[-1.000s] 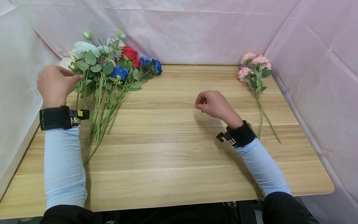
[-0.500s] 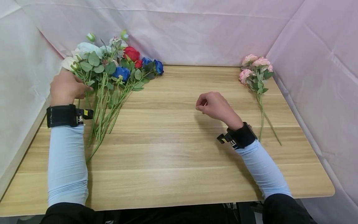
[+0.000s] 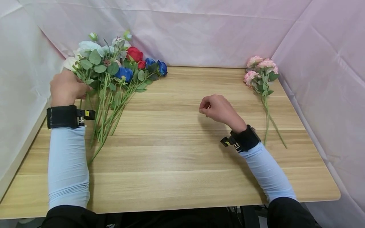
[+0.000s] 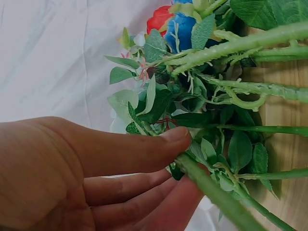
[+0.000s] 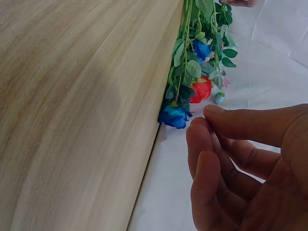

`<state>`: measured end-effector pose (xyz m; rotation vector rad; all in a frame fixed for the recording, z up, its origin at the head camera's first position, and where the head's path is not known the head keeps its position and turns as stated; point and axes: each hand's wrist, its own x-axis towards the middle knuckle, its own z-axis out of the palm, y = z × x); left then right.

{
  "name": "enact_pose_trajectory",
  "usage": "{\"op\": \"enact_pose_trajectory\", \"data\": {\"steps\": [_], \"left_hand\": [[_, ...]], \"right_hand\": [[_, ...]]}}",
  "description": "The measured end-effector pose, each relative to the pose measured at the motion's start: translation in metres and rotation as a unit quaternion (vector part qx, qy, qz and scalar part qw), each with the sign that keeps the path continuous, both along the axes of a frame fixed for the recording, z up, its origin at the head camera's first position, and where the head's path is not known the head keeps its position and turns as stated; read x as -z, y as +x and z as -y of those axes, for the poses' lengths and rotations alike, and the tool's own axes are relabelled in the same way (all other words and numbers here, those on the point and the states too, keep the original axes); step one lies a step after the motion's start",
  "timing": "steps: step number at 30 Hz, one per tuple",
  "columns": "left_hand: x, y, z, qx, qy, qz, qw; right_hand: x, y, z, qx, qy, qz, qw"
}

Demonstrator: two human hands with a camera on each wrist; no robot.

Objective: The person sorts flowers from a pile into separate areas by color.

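Note:
On the left of the head view a bunch of long-stemmed flowers lies against the back cloth, with a white flower [image 3: 90, 47], a red rose [image 3: 134, 54] and blue roses [image 3: 124, 74] among green leaves. My left hand [image 3: 66, 88] is at the bunch's left side. In the left wrist view its thumb and fingers pinch a thick green flower stem [image 4: 211, 192] just below the leaves; which bloom it carries is hidden. My right hand [image 3: 218, 109] hovers over the middle of the table, fingers loosely curled, thumb near the forefinger, holding nothing.
Several pink flowers [image 3: 267, 63] with green stems lie at the back right of the wooden table [image 3: 171, 177]. White cloth walls [image 3: 205, 34] enclose the table at the back and both sides.
My left hand has moved right and down into the bunch, its fingers now among the stems. The right hand has stayed in place. The head view has shifted slightly.

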<state>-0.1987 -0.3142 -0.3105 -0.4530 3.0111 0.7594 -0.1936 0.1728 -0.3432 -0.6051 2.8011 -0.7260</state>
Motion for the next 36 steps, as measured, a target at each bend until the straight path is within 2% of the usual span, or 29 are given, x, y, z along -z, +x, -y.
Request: {"op": "enact_pose_trajectory", "data": {"steps": [6, 15, 24, 28, 32, 36], "left_hand": [[-0.004, 0.002, -0.001, -0.002, -0.004, -0.016, 0.9999], [-0.014, 0.007, -0.004, -0.001, -0.035, -0.039, 0.9986], [-0.027, 0.013, -0.012, -0.024, -0.01, -0.091, 0.9955], [-0.033, 0.016, -0.024, -0.013, -0.025, -0.107, 0.9939], [-0.038, 0.018, -0.043, -0.004, -0.032, -0.103, 0.9942], [-0.04, 0.018, -0.061, 0.02, -0.028, -0.106, 0.9938]], "right_hand": [[0.001, 0.0, 0.0, 0.001, -0.004, 0.003, 1.0], [0.004, -0.001, -0.001, 0.003, 0.0, -0.002, 1.0], [0.002, -0.002, 0.0, 0.005, 0.002, -0.006, 1.0], [0.002, -0.003, 0.001, 0.006, 0.002, -0.003, 1.0], [0.002, -0.002, 0.0, 0.007, 0.001, -0.001, 1.0], [0.002, -0.001, 0.0, 0.009, 0.0, -0.002, 1.0]]}}
